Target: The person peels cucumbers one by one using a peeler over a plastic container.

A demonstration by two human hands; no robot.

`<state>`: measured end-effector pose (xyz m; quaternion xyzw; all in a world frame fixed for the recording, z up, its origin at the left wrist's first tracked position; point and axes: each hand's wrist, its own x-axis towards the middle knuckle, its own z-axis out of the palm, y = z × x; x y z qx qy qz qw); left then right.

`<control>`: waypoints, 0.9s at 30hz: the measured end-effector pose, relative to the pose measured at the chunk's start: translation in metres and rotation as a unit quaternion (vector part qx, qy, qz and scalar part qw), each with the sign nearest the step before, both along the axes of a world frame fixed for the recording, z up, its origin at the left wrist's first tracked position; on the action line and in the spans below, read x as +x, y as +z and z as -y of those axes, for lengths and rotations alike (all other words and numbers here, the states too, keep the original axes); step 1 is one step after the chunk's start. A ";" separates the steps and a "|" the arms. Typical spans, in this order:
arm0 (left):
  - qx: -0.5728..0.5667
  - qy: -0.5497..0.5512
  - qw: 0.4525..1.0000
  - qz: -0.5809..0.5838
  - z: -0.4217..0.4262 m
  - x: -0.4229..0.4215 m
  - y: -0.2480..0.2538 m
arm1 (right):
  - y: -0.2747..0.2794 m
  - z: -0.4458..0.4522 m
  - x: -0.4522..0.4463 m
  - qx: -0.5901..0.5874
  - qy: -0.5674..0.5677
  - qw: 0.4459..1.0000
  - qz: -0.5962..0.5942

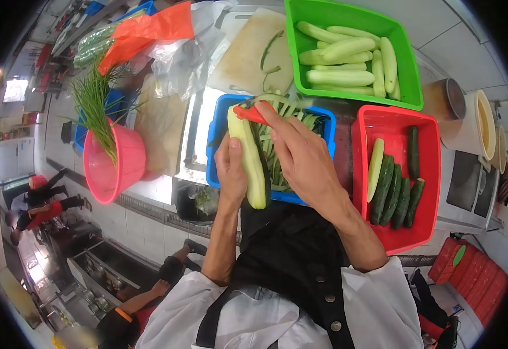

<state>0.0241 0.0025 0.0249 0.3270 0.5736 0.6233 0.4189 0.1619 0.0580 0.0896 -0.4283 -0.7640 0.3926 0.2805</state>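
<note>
My left hand (231, 166) grips a partly peeled cucumber (252, 166), held tilted over a blue tub (211, 154). Pale flesh shows along most of it, with a dark green strip left on its right side. In my right hand (306, 157) is a red-handled peeler (251, 114), at the cucumber's far end. Green peelings (277, 160) lie in the blue tub below. To the right, a red tub (431, 186) holds several dark unpeeled cucumbers (385, 189) and one pale one. Beyond, a green tub (410, 58) contains several peeled cucumbers (347, 51).
A cutting board (242, 55) with peel scraps lies at the back. On the left stand a pink basket (114, 168) of green stalks (98, 96) and an orange plastic bag (149, 35). White buckets (469, 131) stand right. Other people are at the lower left.
</note>
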 end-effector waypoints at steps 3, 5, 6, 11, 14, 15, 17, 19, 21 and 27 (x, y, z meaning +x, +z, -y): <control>-0.003 -0.025 1.000 -0.016 0.000 -0.007 0.001 | -0.010 -0.001 0.001 0.005 0.004 1.000 -0.015; -0.012 -0.039 0.999 -0.015 -0.005 -0.009 0.003 | -0.016 -0.006 -0.001 0.057 -0.009 0.996 -0.061; -0.015 -0.037 0.999 -0.014 -0.006 -0.010 0.003 | -0.012 -0.008 -0.002 0.055 -0.007 0.997 -0.061; 0.005 0.029 0.999 0.033 -0.018 -0.005 -0.003 | -0.019 -0.003 0.002 0.083 0.026 0.996 -0.026; 0.014 0.090 0.989 0.118 -0.020 -0.033 -0.016 | -0.028 0.053 0.021 0.022 0.088 0.982 0.167; 0.037 0.128 0.984 0.117 -0.023 -0.037 -0.023 | -0.033 0.063 0.031 0.029 0.092 0.982 0.165; 0.054 0.185 0.967 0.169 -0.027 -0.039 -0.020 | -0.043 0.080 0.048 -0.025 0.188 0.952 0.240; 0.052 0.136 0.973 0.179 -0.026 -0.034 -0.018 | -0.026 0.060 0.040 -0.017 0.143 0.965 0.219; 0.027 0.054 0.969 0.240 -0.019 -0.023 -0.020 | -0.005 0.028 0.027 -0.021 0.057 0.991 0.122; -0.059 0.012 0.998 0.028 -0.007 0.008 -0.008 | -0.013 -0.012 -0.005 0.088 0.014 0.993 0.075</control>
